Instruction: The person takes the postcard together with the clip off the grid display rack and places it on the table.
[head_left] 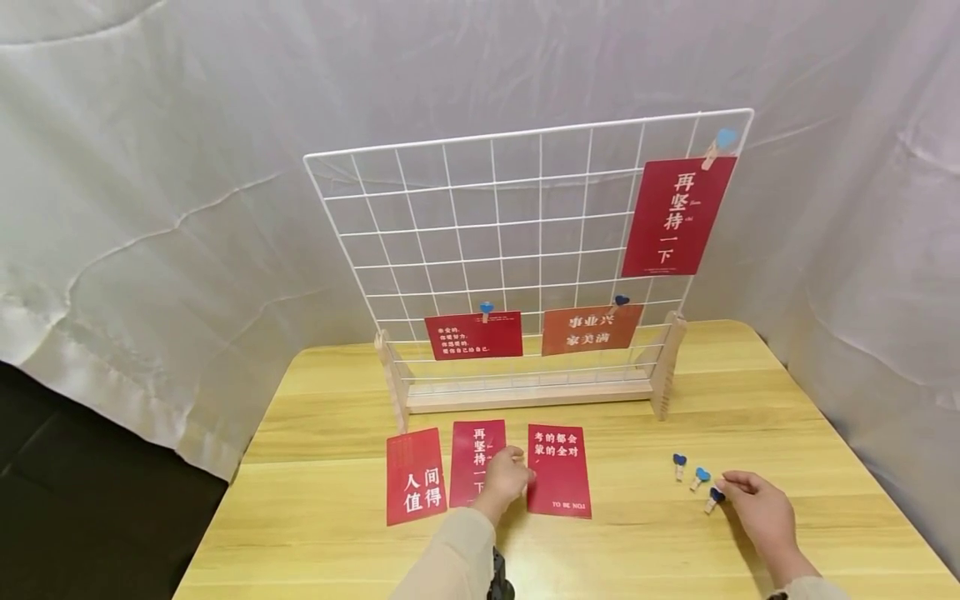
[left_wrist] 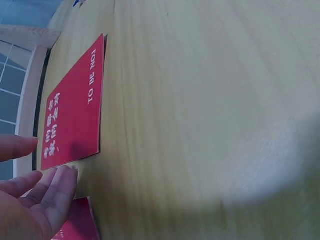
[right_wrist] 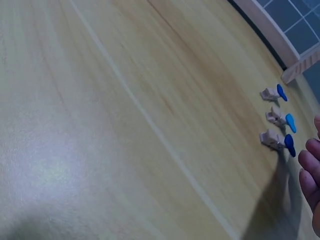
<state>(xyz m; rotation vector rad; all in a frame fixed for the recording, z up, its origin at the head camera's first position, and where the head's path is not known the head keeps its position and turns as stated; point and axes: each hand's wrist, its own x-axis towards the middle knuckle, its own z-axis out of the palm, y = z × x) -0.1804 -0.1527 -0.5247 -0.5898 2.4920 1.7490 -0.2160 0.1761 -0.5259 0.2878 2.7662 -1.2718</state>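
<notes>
My left grip point(left_wrist: 35, 212) fills the lower left corner, palm in view, its thumb point(left_wrist: 17, 148) apart from the fingers point(left_wrist: 59, 192). My fingertips are just beside the near edge of a red card point(left_wrist: 75, 107), which lies on the tabletop point(left_wrist: 175, 100) and bears white characters and TO BE NO.1. A 2nd card point(left_wrist: 84, 222), also red, shows in part by my fingers; whether I touch it, I cannot tell. Beyond my thumb, at the left edge, stand a wooden bar point(left_wrist: 29, 95) and a wire grid point(left_wrist: 11, 92). Something blue point(left_wrist: 77, 2) is cut off at the top. Glare whitens the tabletop at right.
</notes>
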